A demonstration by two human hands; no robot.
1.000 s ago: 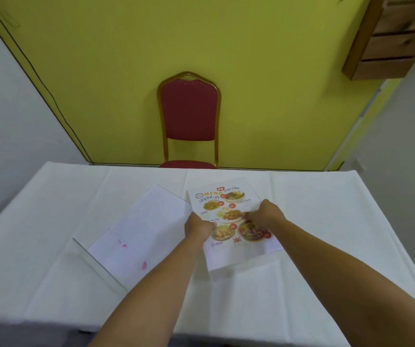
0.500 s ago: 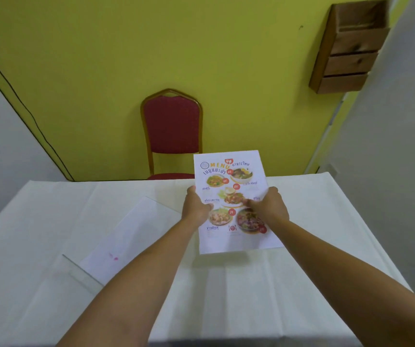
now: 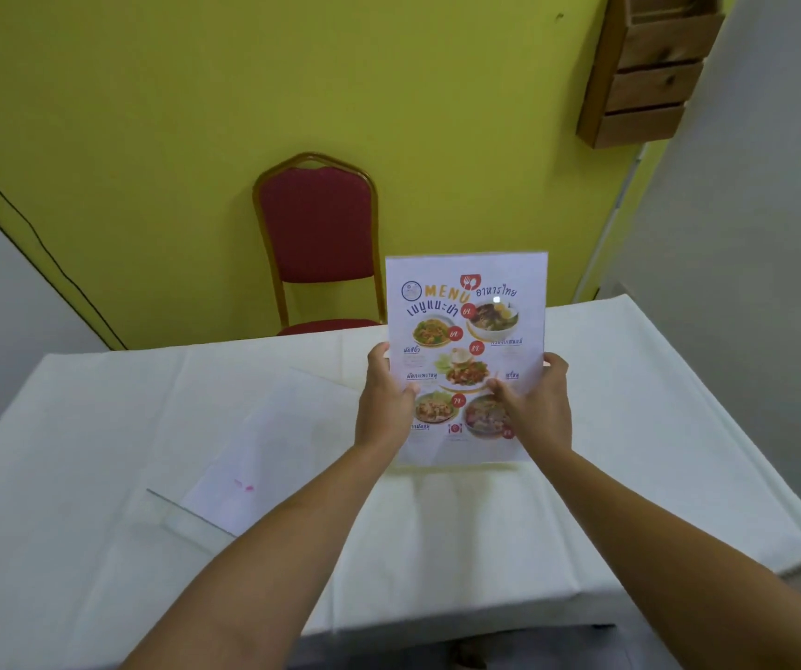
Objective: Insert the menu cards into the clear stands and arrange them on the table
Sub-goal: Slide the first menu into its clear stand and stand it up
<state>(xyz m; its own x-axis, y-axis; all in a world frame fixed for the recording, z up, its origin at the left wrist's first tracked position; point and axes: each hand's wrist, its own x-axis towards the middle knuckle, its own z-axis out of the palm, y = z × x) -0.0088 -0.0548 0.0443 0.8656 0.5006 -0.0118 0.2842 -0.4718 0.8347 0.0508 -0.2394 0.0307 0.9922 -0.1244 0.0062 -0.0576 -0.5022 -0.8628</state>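
While it is held upright above the white-clothed counter [image 3: 630,427], the menu card [image 3: 466,331], printed with photographed dishes, red price tags and an orange "MENU" heading, is gripped at its side edges by the left hand [image 3: 384,403] and right hand [image 3: 541,408], fingers closed. A clear stand [image 3: 224,486] containing a white sheet is seen lying flat at left.

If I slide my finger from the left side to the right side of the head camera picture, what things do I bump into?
Clear stand lying flat on the table → red chair → left hand → menu card → right hand → wooden wall shelf.
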